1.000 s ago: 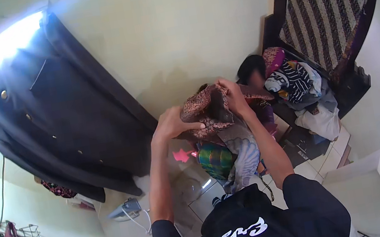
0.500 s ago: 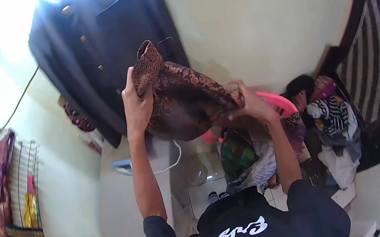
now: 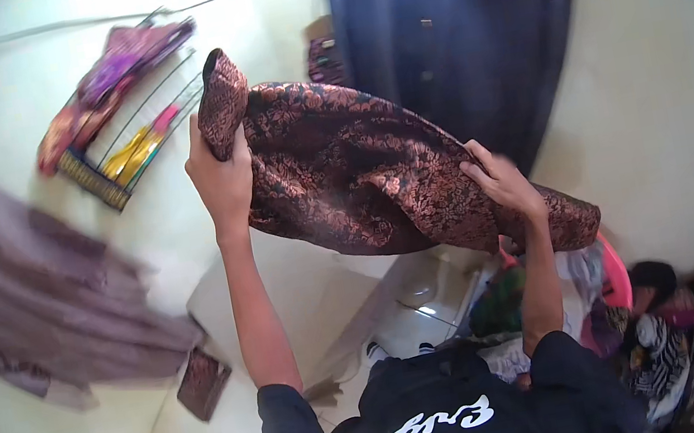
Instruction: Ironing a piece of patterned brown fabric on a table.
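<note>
Stretched between my hands is a dark shirt point(image 3: 337, 154) with a coppery floral pattern. My left hand point(image 3: 224, 186) is closed round its left end, where a sleeve-like tube sticks up past the fingers. Toward the other end, my right hand point(image 3: 507, 185) grips the upper edge of the cloth, and a second sleeve hangs out to the right beyond the wrist. The shirt is held in the air, creased in the middle, above a pale tabletop point(image 3: 281, 287). Some of my fingers are hidden by the cloth.
A dark buttoned jacket point(image 3: 454, 33) hangs on the wall behind the shirt. Left of it are a wire rack point(image 3: 143, 150) with coloured cloths and a hanging brown garment point(image 3: 37, 286). At lower right, clothes lie around a pink basket point(image 3: 616, 272).
My view has turned left, so the jacket stands farther right and the brown garment shows. My hands have moved apart, and the shirt is spread wider between them.
</note>
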A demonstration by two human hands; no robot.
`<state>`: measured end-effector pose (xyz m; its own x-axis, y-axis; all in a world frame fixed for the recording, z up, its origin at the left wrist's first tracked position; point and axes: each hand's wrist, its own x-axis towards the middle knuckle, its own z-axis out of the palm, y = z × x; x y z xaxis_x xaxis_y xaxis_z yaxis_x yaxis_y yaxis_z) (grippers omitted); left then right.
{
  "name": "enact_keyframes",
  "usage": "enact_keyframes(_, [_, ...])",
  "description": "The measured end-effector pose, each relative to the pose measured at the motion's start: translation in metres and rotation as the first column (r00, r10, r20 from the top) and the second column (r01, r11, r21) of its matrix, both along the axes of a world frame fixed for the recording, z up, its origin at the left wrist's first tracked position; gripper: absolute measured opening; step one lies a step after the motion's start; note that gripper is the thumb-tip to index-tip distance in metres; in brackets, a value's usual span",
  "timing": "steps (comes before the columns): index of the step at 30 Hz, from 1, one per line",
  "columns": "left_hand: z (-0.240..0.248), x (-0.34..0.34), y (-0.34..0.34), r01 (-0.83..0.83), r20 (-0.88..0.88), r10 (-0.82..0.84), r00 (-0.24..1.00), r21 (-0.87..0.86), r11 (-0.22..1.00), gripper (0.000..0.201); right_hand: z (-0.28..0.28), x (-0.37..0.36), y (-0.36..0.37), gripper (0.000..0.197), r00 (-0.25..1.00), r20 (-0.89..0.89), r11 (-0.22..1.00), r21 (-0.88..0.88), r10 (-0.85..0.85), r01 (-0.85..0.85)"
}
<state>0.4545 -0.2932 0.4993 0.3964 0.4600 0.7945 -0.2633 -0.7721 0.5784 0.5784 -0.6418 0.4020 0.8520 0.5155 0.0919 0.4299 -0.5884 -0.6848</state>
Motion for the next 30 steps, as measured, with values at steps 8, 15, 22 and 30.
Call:
enact_keyframes(8, [0.015, -0.125, 0.085, -0.538, -0.286, 0.575, 0.767, 0.203, 0.818, 0.039, -0.019, 0.026, 0.173, 0.043, 0.810, -0.058, 0.753, 0.412, 0.583, -0.513])
enact_keyframes(15, [-0.028, -0.196, 0.154, -0.685, -0.529, 0.734, 0.426, 0.342, 0.644, 0.050, -0.087, 0.012, 0.312, 0.035, 0.665, -0.146, 0.648, 0.447, 0.732, -0.616])
enact_keyframes(22, [-0.096, -0.185, 0.232, -0.593, -0.628, 0.706, 0.328, 0.445, 0.671, 0.051, -0.177, 0.029, 0.384, 0.032, 0.938, 0.243, 0.915, 0.259, 0.249, -0.310])
enact_keyframes(30, [-0.194, -0.090, 0.263, -0.429, -0.656, 0.654, 0.377, 0.502, 0.751, 0.082, -0.218, 0.024, 0.420, 0.099, 0.899, -0.059, 0.896, 0.132, 0.434, -0.424])
